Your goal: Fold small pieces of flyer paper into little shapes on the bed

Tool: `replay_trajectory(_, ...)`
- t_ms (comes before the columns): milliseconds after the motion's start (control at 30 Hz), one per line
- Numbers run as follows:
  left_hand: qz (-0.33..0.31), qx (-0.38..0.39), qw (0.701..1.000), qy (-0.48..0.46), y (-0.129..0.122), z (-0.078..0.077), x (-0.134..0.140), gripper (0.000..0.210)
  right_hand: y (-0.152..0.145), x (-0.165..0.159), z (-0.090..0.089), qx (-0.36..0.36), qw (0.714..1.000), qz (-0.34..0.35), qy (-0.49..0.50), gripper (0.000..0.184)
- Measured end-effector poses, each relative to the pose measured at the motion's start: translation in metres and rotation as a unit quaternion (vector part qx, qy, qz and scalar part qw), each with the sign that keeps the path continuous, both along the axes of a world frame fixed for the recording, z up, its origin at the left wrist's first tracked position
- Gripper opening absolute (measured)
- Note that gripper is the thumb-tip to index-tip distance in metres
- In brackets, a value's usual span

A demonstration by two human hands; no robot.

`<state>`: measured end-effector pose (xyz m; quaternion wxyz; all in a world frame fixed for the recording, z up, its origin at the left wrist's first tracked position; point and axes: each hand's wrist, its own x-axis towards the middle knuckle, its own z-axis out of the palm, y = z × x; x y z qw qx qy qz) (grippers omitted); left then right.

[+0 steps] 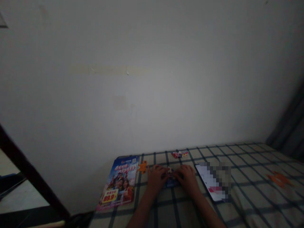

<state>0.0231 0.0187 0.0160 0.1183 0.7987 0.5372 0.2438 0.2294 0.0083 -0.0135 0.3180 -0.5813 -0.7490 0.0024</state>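
Between my two hands lies a small piece of blue printed paper (pixel 171 183), which looks folded, with a pale bit at its top. My left hand (pixel 157 175) grips its left side, fingers bent inward. From the right, my right hand (pixel 187 176) pinches the paper's other side, its fingertips close to those of the left. The fingers hide much of the paper. Left of my hands, printed flyers (pixel 122 182) lie flat, blue and pink with people and a price on them. Beyond my hands sits a small red, white and blue folded paper (pixel 180 154).
Everything rests on a checked bedsheet (pixel 163 205) against a pale wall (pixel 166 79). A phone or tablet (pixel 206 180), partly blurred out, lies to the right. A dark slanting post (pixel 30 167) stands at the left. A grey curtain (pixel 288 117) hangs at the right.
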Motion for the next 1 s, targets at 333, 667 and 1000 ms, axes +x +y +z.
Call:
replay_trajectory(333,0.003,0.012,1.0,0.013,0.0041,-0.0044,0.0024,0.023,-0.0004,-0.0036,-0.0028,0.021,0.999,-0.022,-0.017,0.009)
replay_trajectory(667,0.0,-0.002,0.999,0.036,0.0019,-0.0006,0.0035,0.018,-0.0015,-0.0079,-0.0003,0.03,0.998,-0.039,-0.038,0.008)
replay_trajectory(1000,-0.008,-0.004,0.999,0.037,0.0013,0.0018,0.0028,0.018,0.0039,-0.0092,-0.0097,0.031,0.996,-0.068,-0.055,0.011)
